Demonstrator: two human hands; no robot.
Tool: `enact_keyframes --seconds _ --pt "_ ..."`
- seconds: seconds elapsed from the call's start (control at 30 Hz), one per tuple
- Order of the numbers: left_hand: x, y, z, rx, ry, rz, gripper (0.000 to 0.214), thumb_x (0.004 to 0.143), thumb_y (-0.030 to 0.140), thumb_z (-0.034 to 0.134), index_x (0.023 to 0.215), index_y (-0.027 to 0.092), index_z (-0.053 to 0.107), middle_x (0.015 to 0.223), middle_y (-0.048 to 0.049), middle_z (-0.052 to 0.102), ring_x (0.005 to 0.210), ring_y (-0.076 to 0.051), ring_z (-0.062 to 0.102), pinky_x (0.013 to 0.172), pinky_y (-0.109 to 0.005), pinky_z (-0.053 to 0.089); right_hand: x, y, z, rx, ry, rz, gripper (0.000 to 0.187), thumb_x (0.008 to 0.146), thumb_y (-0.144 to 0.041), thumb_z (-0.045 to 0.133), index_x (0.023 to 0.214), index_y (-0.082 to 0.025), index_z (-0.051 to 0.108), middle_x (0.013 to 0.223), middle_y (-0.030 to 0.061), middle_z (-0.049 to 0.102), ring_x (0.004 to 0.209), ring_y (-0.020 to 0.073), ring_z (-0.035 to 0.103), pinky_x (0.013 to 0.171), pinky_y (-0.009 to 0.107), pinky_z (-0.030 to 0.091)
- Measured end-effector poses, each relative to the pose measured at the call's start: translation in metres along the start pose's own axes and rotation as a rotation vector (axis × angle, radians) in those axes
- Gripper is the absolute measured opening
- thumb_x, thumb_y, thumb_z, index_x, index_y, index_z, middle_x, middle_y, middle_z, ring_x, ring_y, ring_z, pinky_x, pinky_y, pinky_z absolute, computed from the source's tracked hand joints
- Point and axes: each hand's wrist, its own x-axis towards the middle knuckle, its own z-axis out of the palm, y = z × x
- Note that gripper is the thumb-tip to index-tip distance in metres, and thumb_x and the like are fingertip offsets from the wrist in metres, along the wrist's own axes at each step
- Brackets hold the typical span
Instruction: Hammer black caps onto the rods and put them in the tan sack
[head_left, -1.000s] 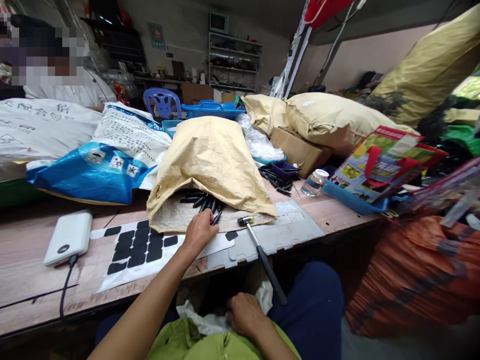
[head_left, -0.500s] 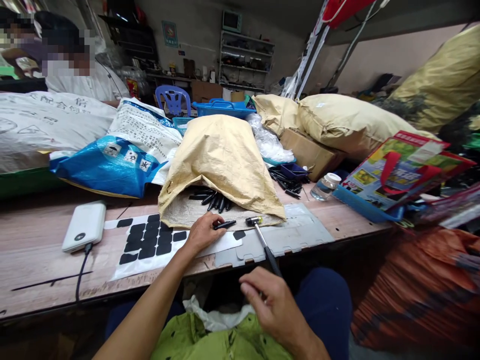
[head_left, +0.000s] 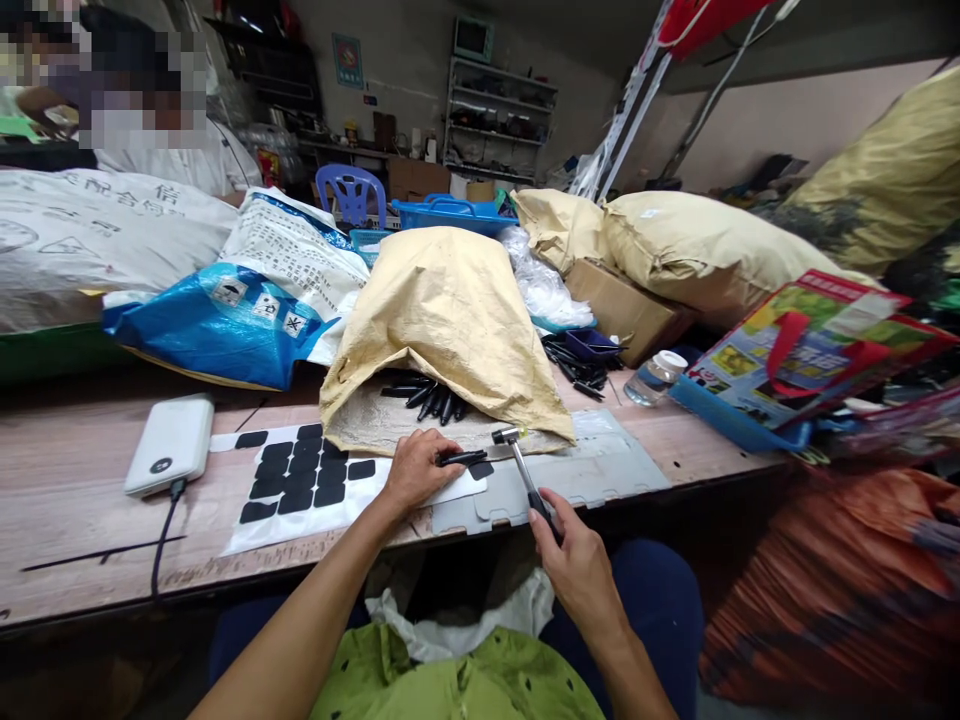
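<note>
At the table's front edge, my left hand [head_left: 415, 468] is closed on a black pen-shaped piece [head_left: 466, 458], its tip pointing right. My right hand [head_left: 577, 555] has its thumb and fingers around the dark grip of a small hammer [head_left: 522, 463]. The hammer's black and yellow head lies near the lip of a tan woven sack [head_left: 450, 290]. In the sack's mouth lie several more black pen-shaped pieces [head_left: 435, 400]. Under my left forearm is a white sheet with black square stickers [head_left: 298, 475]. A grey board [head_left: 577, 475] lies beneath the hammer.
A white power bank [head_left: 171, 440] with a cable lies at left. Filled sacks [head_left: 255, 290] stand behind it. To the right are a pile of black pieces [head_left: 581, 370], a clear jar [head_left: 654, 380] and a blue tray [head_left: 735, 415] under a printed bag. A co-worker sits at the back left.
My right hand has moved up from my lap and taken hold of the hammer's grip. My left hand has shifted slightly right with the black piece.
</note>
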Motion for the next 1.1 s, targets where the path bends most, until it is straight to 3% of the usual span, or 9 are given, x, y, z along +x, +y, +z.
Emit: enact_keyframes --seconds 0.13,0.2,0.37,0.63,1.0,1.1 --pt "0.001 0.002 -0.001 -0.002 -0.007 -0.006 0.021 0.079 0.034 0.076 0.099 0.029 0.08 0.095 -0.0018 0.072 0.099 -0.025 0.062 0.09 -0.037 0.04 -0.009 -0.015 0.003 0.031 0.112 -0.174 0.037 0.098 -0.042 0.054 0.12 -0.016 0.068 0.111 0.0127 0.076 0.086 0.022 0.074 0.079 0.031 0.059" --pt "0.001 0.002 0.0 0.0 0.0 -0.013 0.021 0.079 0.035 0.076 0.099 0.029 0.081 0.094 -0.0016 0.072 0.098 -0.025 0.062 0.09 -0.036 0.04 -0.011 -0.018 0.006 0.049 0.108 -0.241 0.033 0.098 -0.036 0.054 0.12 -0.016 0.067 0.114 0.0126 0.075 0.102 0.0233 0.073 0.089 0.032 0.059" --pt "0.001 0.002 0.0 0.003 -0.004 -0.019 0.023 0.08 0.036 0.075 0.101 0.03 0.081 0.096 -0.0017 0.072 0.102 -0.025 0.061 0.091 -0.037 0.039 -0.013 -0.022 0.011 -0.013 0.156 -0.377 0.036 0.101 -0.025 0.051 0.134 -0.018 0.062 0.126 0.0122 0.071 0.116 0.0229 0.068 0.102 0.036 0.055" --pt "0.001 0.001 0.001 0.024 -0.005 -0.014 0.022 0.08 0.036 0.075 0.101 0.031 0.081 0.093 -0.0018 0.071 0.098 -0.024 0.061 0.088 -0.035 0.039 -0.014 -0.028 0.019 -0.072 0.094 -0.36 0.039 0.102 -0.022 0.045 0.137 -0.02 0.062 0.115 0.011 0.072 0.104 0.0217 0.07 0.095 0.034 0.057" --pt "-0.001 0.003 -0.004 -0.008 -0.021 -0.021 0.013 0.079 0.029 0.072 0.089 0.027 0.08 0.095 -0.0014 0.071 0.099 -0.024 0.06 0.089 -0.035 0.037 -0.015 -0.033 0.026 -0.024 0.062 -0.416 0.041 0.1 -0.018 0.048 0.138 -0.025 0.061 0.114 0.008 0.071 0.102 0.0211 0.07 0.089 0.031 0.057" --pt "-0.001 0.005 -0.004 -0.032 -0.005 -0.009 0.018 0.078 0.029 0.073 0.095 0.027 0.08 0.095 -0.0023 0.073 0.099 -0.025 0.06 0.09 -0.036 0.038 -0.012 -0.031 0.023 -0.016 0.103 -0.398 0.039 0.1 -0.019 0.049 0.137 -0.025 0.061 0.116 0.007 0.071 0.105 0.021 0.068 0.092 0.031 0.055"
